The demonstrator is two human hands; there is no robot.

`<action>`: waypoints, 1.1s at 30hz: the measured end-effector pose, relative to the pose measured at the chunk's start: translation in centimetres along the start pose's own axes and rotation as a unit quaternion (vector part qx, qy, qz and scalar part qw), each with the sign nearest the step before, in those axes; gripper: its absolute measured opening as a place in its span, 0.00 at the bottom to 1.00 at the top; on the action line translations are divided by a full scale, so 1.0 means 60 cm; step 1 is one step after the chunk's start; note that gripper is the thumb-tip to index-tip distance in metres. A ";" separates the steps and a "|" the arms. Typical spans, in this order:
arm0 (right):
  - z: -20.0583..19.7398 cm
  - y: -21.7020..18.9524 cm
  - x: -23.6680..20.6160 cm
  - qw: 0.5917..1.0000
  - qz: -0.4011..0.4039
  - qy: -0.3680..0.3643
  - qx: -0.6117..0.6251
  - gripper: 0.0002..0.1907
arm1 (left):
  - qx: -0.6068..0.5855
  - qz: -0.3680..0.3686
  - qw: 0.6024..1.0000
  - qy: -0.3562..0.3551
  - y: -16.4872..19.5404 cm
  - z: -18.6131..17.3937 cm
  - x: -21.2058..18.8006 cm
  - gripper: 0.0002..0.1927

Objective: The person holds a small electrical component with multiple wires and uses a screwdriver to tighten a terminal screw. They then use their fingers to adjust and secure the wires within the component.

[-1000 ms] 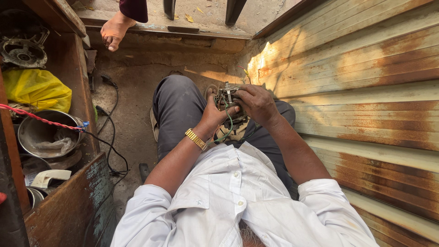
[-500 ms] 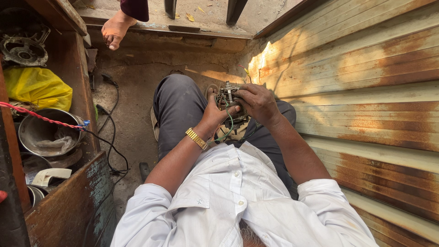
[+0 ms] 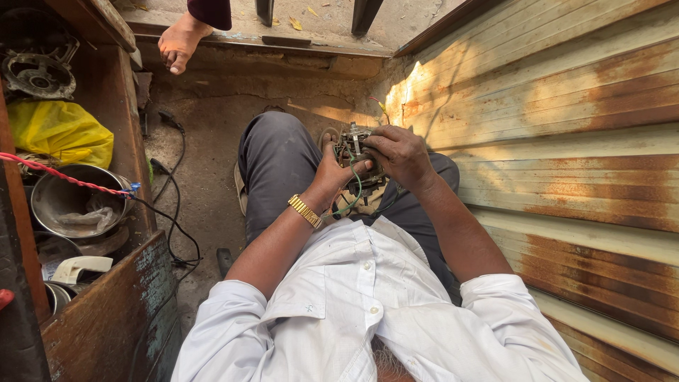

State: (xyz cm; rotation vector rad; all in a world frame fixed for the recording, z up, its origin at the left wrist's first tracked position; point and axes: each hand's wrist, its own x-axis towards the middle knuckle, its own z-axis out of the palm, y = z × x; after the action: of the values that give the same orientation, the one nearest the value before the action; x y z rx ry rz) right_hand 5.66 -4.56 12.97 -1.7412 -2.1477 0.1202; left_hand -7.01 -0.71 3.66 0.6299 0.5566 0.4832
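Head view, looking down over a white shirt (image 3: 368, 311) to the lap. Small motor (image 3: 356, 152) with green wires (image 3: 353, 194), propped on the knees between both hands, close against the rusty metal wall (image 3: 566, 141). Left hand (image 3: 332, 173) just below and to the left of it, fingers curled around its near side, thumb pressed on the casing; gold watch (image 3: 305, 210) at the wrist. Right hand (image 3: 399, 152) over the top from the right, fingers clenched on the upper edge. Both hands touching; neither clearly nearer. Long axis probably upright, tilted slightly away, though mostly hidden by the fingers. Little room to the right, wall hard by. Open dirt floor (image 3: 205, 141) to the left, black cable (image 3: 170, 212) trailing there. Wooden crate (image 3: 106, 297) farther left with steel bowl (image 3: 64, 201) and yellow bag (image 3: 60, 131). Another person's bare foot (image 3: 177, 42) on the step above.
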 end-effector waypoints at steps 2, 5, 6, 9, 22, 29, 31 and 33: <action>0.000 0.001 -0.001 1.000 0.000 0.002 0.007 0.14 | -0.001 -0.009 1.000 0.003 -0.002 -0.001 0.001 0.60; 0.003 0.005 -0.004 1.000 0.004 0.004 0.018 0.14 | 0.007 -0.013 1.000 0.009 -0.007 -0.004 0.004 0.66; 0.005 0.007 -0.005 1.000 0.005 0.002 0.021 0.14 | 0.012 -0.013 1.000 0.012 -0.009 -0.006 0.005 0.68; 0.010 0.011 -0.007 0.999 0.012 0.001 0.029 0.14 | 0.039 -0.012 0.999 0.021 -0.013 -0.009 0.008 0.69; 0.012 0.017 -0.006 1.000 0.013 -0.008 0.022 0.12 | 0.019 -0.009 1.000 0.006 -0.016 -0.014 0.010 0.52; 0.008 0.016 -0.005 1.000 0.010 -0.017 0.022 0.13 | 0.050 -0.016 0.998 0.015 -0.014 -0.012 0.009 0.67; 0.007 0.016 -0.005 0.999 0.014 -0.020 0.029 0.13 | 0.058 -0.021 0.998 0.017 -0.013 -0.012 0.009 0.67; 0.006 0.017 -0.004 0.998 0.033 -0.031 0.047 0.12 | 0.067 -0.036 0.997 0.023 -0.012 -0.012 0.009 0.68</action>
State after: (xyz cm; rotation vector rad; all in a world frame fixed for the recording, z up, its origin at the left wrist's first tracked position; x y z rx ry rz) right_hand 6.52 -4.49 12.25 -1.7755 -2.0926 0.2903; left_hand -6.86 -0.64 2.53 0.7255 0.6573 0.3955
